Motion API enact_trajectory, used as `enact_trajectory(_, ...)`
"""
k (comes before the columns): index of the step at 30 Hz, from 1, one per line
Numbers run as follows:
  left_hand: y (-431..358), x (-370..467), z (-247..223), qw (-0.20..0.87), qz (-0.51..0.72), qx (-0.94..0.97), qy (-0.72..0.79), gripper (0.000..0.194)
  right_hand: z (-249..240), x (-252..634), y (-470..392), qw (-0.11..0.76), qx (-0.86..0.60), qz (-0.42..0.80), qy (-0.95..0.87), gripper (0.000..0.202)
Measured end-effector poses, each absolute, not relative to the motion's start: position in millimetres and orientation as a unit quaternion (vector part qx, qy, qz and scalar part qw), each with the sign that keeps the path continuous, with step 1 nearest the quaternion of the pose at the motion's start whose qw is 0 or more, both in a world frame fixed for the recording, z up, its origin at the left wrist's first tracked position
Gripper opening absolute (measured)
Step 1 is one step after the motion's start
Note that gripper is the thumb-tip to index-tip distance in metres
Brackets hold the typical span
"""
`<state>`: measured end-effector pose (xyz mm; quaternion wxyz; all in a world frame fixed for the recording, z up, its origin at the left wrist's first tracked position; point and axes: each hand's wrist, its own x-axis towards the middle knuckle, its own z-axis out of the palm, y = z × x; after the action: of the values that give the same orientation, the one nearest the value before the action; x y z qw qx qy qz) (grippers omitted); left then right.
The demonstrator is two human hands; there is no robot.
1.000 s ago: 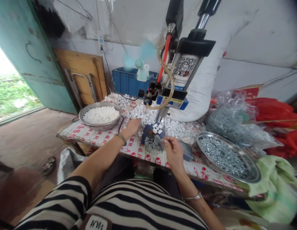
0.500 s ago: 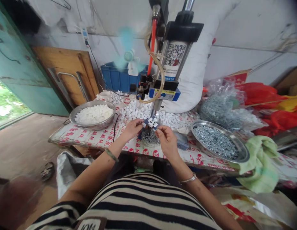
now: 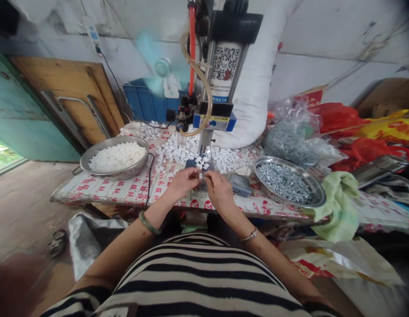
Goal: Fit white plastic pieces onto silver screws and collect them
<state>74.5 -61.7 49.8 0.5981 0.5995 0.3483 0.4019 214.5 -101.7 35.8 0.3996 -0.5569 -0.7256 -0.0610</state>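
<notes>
Red-printed, the counter (image 3: pixel 101 196) carries a press (image 3: pixel 225 66), white pieces (image 3: pixel 202 163) clustered at its foot, just beyond the left hand (image 3: pixel 185 182) and right hand (image 3: pixel 220 190). Both grips pinch closed, nearly meeting; any contents cannot be made out. Steadiness should help.

Black-and-cream striped cloth shirt (image 3: pixel 204 277), flat white table cover (image 3: pixel 101 189) printed in red
Small square pieces (image 3: pixel 178 149) are plain white; slender metal pins (image 3: pixel 283 180) are silver-grey; the rectangular plastic crate (image 3: pixel 140 99) is blue, the long thin tube (image 3: pixel 192 53) orange-red, the ring-shaped bangle (image 3: pixel 148 226) green, the flat white label (image 3: pixel 226 64) patterned with a black QR grid.
</notes>
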Motion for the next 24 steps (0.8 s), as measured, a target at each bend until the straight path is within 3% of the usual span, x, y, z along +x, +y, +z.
enact_trajectory(6, -58, 67, 46, 0.768, 0.361, 0.439, 0.296, 0.033, 37, 215, -109, 0.409, -0.498, -0.094, -0.759, 0.030)
enact_trajectory(10, -62, 62, 47, 0.794, 0.280, 0.463, 0.277, 0.036, 34, 220, -120, 0.425, -0.480, -0.134, -0.756, 0.025)
enact_trajectory(13, -63, 64, 50, 0.664, 0.300, 0.591, 0.345, 0.029, 32, 233, -118, 0.422, -0.463, -0.155, -0.764, 0.020)
enact_trajectory(18, -42, 76, 48, 0.246, 0.420, 0.740, 0.465, 0.028, 42, 252, -79, 0.385, -0.516, -0.129, -0.754, 0.021)
enact_trajectory(21, -22, 83, 45, 0.167, 0.396, 0.767, 0.477, 0.029, 51, 251, -51, 0.376, -0.551, -0.088, -0.740, 0.021)
enact_trajectory(24, -8, 85, 43, 0.170, 0.382, 0.776, 0.473, 0.023, 56, 245, -34, 0.362, -0.569, -0.055, -0.737, 0.021)
